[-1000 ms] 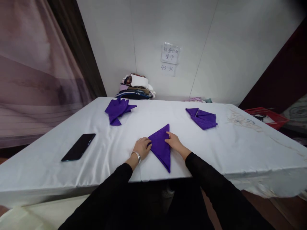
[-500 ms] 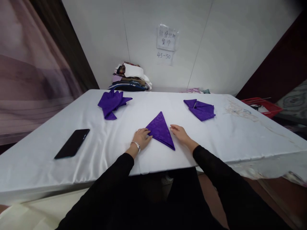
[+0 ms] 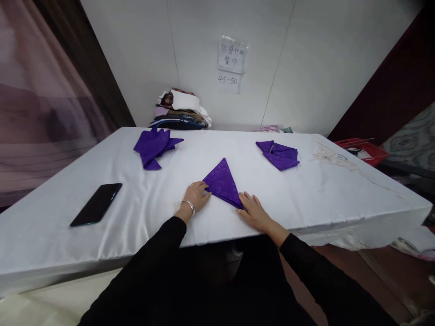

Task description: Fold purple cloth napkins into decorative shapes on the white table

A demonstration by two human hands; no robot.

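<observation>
A purple cloth napkin [image 3: 223, 181], folded into a layered triangle, lies on the white-covered table in front of me with its tip pointing away. My left hand [image 3: 197, 195], with a silver bracelet at the wrist, has its fingertips and thumb closed on the triangle's left corner. At the near right corner, my right hand [image 3: 254, 213] holds the cloth, fingers above and thumb at the lower edge. The fingers partly cover both corners.
Another folded purple napkin [image 3: 154, 147] stands at the back left, and a third [image 3: 280, 156] lies at the back right. A black phone [image 3: 97, 204] rests on the left. Stacked clothes [image 3: 181, 111] are behind the table; a red basket [image 3: 370, 151] is beyond its right end.
My right hand has come down and toward me from beside the triangle's right edge onto its near right corner. My left hand stays at the left corner. The view has shifted slightly.
</observation>
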